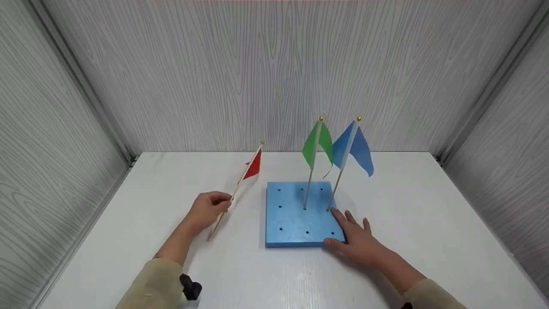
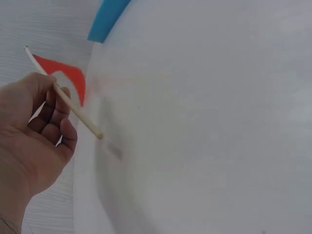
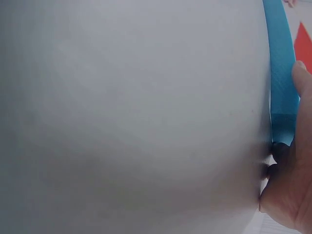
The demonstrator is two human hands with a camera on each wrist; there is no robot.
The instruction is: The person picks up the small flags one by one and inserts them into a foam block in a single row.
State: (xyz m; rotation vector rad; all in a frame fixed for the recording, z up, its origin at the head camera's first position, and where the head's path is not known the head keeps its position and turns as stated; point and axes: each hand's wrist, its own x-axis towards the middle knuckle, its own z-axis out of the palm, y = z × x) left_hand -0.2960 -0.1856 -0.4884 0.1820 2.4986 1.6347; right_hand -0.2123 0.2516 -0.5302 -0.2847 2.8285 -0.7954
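My left hand pinches the wooden stick of a small red flag to the left of the blue pegboard. The flag leans, its top pointing away to the right; in the left wrist view the bare stick end hangs above the table. My right hand rests on the board's right edge, thumb at the near corner and fingers spread. A green flag stands in the middle hole, slightly tilted. Beside it a blue flag leans right from a hole near the right edge.
Several holes dot the top of the board. It lies on a white table, with grey wood-grain panels rising behind and at both sides. A black strap piece shows at the left sleeve.
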